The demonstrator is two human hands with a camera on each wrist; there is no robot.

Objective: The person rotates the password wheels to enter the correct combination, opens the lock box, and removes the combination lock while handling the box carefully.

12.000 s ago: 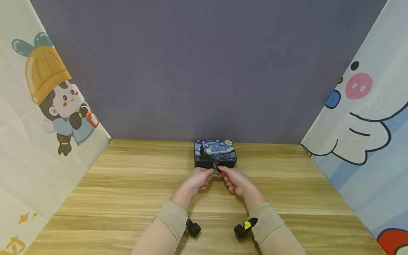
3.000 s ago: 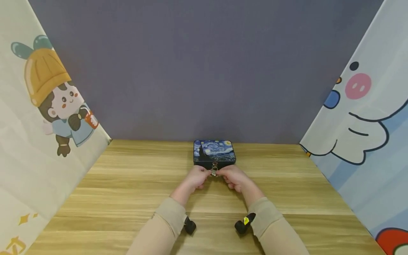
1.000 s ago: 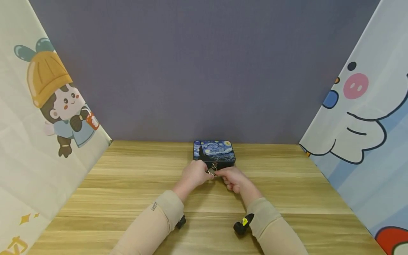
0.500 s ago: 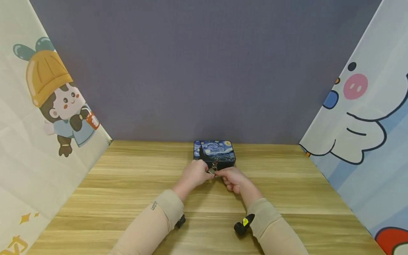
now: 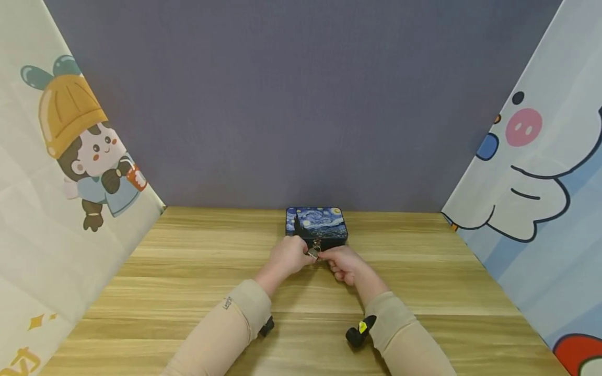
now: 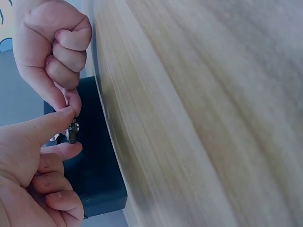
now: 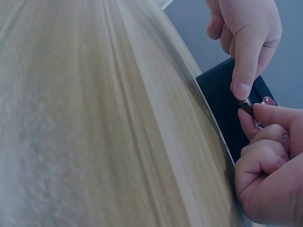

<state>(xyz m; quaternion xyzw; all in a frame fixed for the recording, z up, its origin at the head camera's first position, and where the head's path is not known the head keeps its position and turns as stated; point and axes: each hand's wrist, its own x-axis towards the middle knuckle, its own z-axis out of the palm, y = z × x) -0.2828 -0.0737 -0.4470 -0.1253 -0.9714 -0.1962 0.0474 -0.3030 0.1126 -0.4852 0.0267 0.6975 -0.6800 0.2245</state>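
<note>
A small dark tin box (image 5: 316,223) with a swirling blue night-sky picture on its lid stands at the far side of the wooden table, lid down. From the clasp on its front hangs a small metal combination padlock (image 5: 313,253), tilted. My left hand (image 5: 288,257) pinches the padlock between thumb and forefinger, with number dials showing between them in the left wrist view. On the other side, my right hand (image 5: 345,262) pinches the padlock's body with thumb and forefinger, its other fingers curled in. The fingertips cover much of the padlock (image 7: 245,105).
A grey panel (image 5: 301,104) rises right behind the box at the table's back edge. Cartoon-printed sheets flank the wooden table (image 5: 188,271) on the left and right. A dark wrist camera (image 5: 356,337) sits at the right cuff, with another at the left one.
Since three seconds ago my left hand has rolled over and moved slightly up against the box front, and the padlock has tilted. Over the last second both hands stay nearly still.
</note>
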